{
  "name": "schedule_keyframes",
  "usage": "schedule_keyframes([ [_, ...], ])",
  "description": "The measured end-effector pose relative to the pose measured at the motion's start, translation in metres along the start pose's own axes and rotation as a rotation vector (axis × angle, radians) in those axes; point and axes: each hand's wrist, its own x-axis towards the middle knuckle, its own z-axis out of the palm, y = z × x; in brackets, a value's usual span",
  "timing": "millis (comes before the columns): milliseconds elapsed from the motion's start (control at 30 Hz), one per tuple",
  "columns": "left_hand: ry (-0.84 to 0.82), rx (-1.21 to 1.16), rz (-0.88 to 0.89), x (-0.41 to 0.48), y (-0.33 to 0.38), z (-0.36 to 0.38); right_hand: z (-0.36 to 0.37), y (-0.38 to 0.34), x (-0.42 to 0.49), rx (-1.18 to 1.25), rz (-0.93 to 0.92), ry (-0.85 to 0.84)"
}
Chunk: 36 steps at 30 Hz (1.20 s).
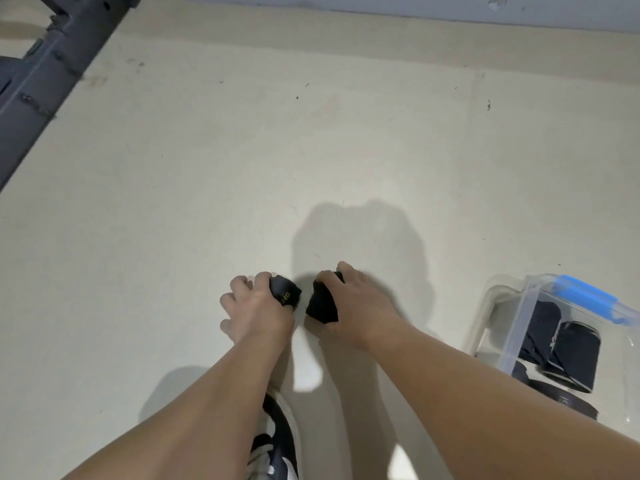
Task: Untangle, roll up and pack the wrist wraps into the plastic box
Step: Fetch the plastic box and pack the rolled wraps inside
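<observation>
Your left hand (258, 306) and your right hand (360, 303) were both low over the floor (207, 168), near each other. The grip of your left hand was narrow, thumb and first fingers curled around the left wrap bundle (285, 292), a small roll of black woven fabric. The grip of your right hand was closed on the right wrap bundle (322, 303), which was also black fabric but looser and more crumpled in shape. A thin gap showed between the two bundles; I cannot tell if they were two ends of one wrist wrap.

The floor was pale beige, smooth and matte, with small dark specks and scuff marks. To your right stood the plastic box (519, 327), clear and rectangular with rounded corners and a blue latch (588, 303). Inside it lay several rolled wraps (575, 355), dark and cylinder-shaped, packed side by side. Below your arms one shoe (277, 441) was visible, black and white with pale laces. A dark metal frame (41, 71) with bolts crossed the upper left corner, and a grey wall (415, 5) ran along the top. Nothing lay between your hands and the box.

The left bundle carried a few yellowish letters, too small and blurred to read.
</observation>
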Motion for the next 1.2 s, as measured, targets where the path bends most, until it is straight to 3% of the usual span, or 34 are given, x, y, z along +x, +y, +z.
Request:
schedule_keyframes([
  [100, -0.093, -0.146, 0.044, -0.001, -0.004, 0.002, 0.006, 0.000, -0.004, 0.071, 0.082, -0.017],
  [233, -0.126, -0.168, 0.033, -0.011, 0.004, 0.005, 0.007, 0.010, -0.021, 0.216, 0.198, -0.030],
  [367, -0.252, -0.399, -0.039, -0.030, 0.033, 0.008, -0.022, 0.016, -0.052, 0.364, 0.147, 0.157],
  [533, -0.319, -0.542, 0.029, -0.068, 0.095, 0.009, -0.064, 0.053, -0.121, 0.320, 0.049, 0.515],
  [633, -0.310, -0.567, 0.143, -0.099, 0.142, 0.001, -0.086, 0.092, -0.172, 0.232, 0.196, 0.549],
  [733, -0.302, -0.580, 0.281, -0.142, 0.190, -0.009, -0.088, 0.143, -0.216, 0.085, 0.391, 0.438],
  [867, -0.349, -0.401, 0.586, -0.192, 0.233, -0.002, -0.072, 0.194, -0.252, -0.077, 0.531, 0.316],
  [1000, -0.245, 0.058, 0.885, -0.227, 0.250, 0.029, -0.057, 0.214, -0.256, -0.143, 0.383, 0.289],
  [1133, -0.187, 0.197, 0.774, -0.237, 0.238, 0.059, -0.048, 0.239, -0.254, -0.124, 0.336, 0.298],
  [1200, -0.124, 0.349, 0.829, -0.241, 0.229, 0.075, -0.038, 0.249, -0.257, -0.129, 0.315, 0.343],
])
